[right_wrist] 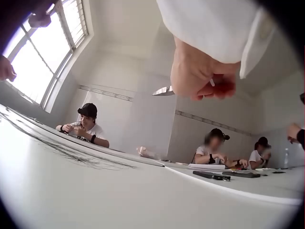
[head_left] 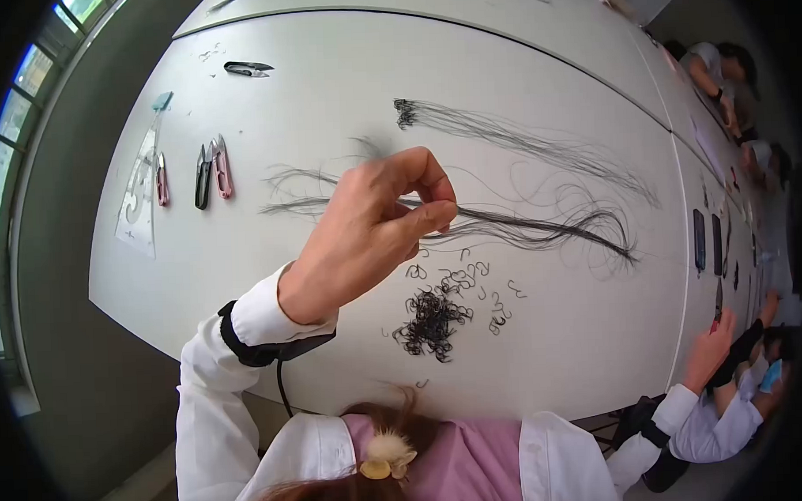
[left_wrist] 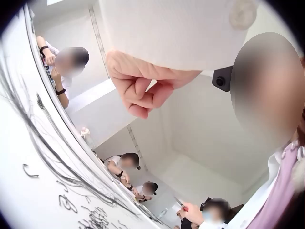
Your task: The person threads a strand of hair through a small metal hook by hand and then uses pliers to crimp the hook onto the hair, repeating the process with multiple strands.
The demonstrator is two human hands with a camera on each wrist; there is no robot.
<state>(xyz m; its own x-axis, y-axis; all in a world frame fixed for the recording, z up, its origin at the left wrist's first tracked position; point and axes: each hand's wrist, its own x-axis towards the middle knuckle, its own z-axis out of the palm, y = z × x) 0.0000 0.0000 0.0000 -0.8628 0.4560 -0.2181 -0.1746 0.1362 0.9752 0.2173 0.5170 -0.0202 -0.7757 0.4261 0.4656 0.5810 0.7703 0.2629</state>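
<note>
My left hand [head_left: 373,216] is raised over the table with thumb and forefinger pinched together. A blurred tuft of black hair strands [head_left: 375,148] sticks out behind its knuckles. Below it, overlapped in the head view, a long bundle of black hair [head_left: 541,225] lies on the tabletop. A second hair bundle [head_left: 521,145] stretches farther back, one end bunched. Nearer the body sits a pile of short curled black pieces [head_left: 433,323]. Out to the right, my right hand [right_wrist: 200,76] grips a pair of thread snips [right_wrist: 164,90], blades showing beyond the fist and handle mostly hidden.
At the left lie a clear plastic ruler [head_left: 139,202], pink snips [head_left: 223,168], black snips [head_left: 202,180] and smaller red snips [head_left: 161,179]. Another black pair of snips [head_left: 249,69] lies at the back. Phones [head_left: 699,240] are on the right, where other people sit along the tables.
</note>
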